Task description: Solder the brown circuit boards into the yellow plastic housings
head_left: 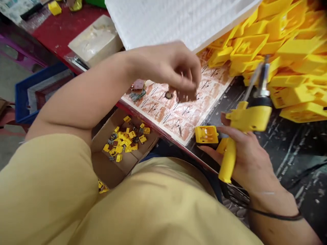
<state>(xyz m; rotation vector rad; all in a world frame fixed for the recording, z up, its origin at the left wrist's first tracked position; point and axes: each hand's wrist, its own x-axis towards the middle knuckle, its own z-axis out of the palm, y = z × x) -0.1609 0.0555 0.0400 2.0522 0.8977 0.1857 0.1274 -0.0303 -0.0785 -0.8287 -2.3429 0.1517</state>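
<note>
One head-worn camera looks steeply down, close over the workbench (293,160) and lap

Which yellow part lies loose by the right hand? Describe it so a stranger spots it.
Start at the dark worktop below the heap of yellow housings. Just left of the right hand holding the yellow tool lies a small square yellow housing, alone, apart from the heap.
</note>
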